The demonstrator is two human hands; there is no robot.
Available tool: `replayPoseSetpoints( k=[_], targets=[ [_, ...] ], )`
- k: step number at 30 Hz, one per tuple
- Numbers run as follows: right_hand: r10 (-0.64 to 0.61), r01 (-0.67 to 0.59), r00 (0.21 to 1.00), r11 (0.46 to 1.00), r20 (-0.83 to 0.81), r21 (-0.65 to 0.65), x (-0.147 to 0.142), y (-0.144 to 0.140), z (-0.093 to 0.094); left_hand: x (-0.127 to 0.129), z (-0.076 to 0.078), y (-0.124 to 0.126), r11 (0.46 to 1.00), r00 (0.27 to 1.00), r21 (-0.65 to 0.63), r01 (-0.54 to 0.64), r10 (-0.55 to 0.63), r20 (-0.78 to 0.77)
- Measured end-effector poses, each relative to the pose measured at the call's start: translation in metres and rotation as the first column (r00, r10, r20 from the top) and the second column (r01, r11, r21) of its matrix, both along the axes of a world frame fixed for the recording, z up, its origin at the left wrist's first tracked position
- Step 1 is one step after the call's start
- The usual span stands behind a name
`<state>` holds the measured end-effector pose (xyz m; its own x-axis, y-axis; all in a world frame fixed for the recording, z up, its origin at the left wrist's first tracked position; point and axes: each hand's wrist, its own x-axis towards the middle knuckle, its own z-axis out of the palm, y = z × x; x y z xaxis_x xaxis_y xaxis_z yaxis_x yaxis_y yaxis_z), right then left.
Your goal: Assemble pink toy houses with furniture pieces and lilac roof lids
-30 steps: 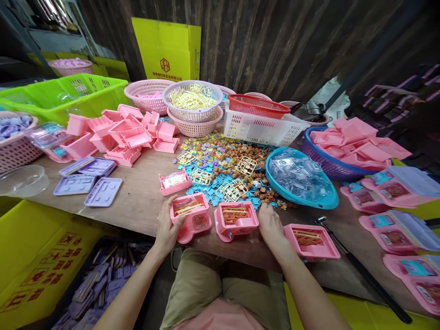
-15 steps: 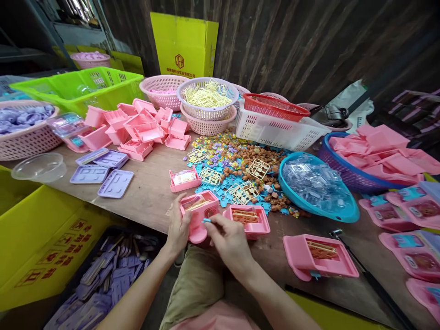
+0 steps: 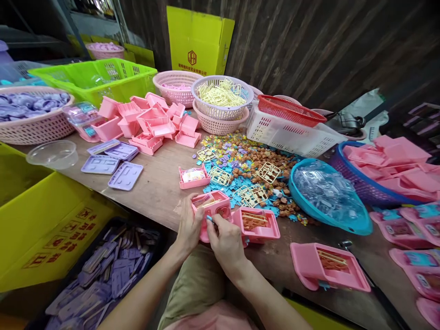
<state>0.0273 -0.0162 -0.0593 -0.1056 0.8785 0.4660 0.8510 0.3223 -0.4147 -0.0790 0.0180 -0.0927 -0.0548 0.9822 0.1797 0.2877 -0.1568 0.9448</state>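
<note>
Head view: left hand [image 3: 189,221] clasps the pink case [image 3: 213,208], seemingly steadying it, as right hand [image 3: 227,240] pinches a blue bit [image 3: 209,218] at its front.

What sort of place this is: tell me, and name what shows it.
Probably a small plastic-toy assembly workshop. Small loose plastic parts are heaped on the wooden table, a blue basket is piled with pink pieces, and matching pink cases stand along the near edge.
</note>
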Motion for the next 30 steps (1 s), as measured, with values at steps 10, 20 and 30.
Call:
replayPoseSetpoints(
  k=[10,20,30],
  targets=[
    [-0.073,0.069,0.994,0.996,0.077,0.060,-0.005,0.002,-0.003,0.006,0.006,0.002,0.998,0.994,0.039,-0.044,0.048,-0.100],
    [-0.026,0.031,0.998,0.995,0.054,-0.091,-0.004,0.001,0.001,-0.003,0.000,0.009,0.997,0.993,0.028,0.073,-0.070,-0.091],
    [-0.461,0.407,0.821,0.887,0.338,0.220,0.198,-0.057,0.033,-0.063,0.022,0.035,0.685,0.612,-0.192,0.703,-0.720,-0.327]
  ],
)
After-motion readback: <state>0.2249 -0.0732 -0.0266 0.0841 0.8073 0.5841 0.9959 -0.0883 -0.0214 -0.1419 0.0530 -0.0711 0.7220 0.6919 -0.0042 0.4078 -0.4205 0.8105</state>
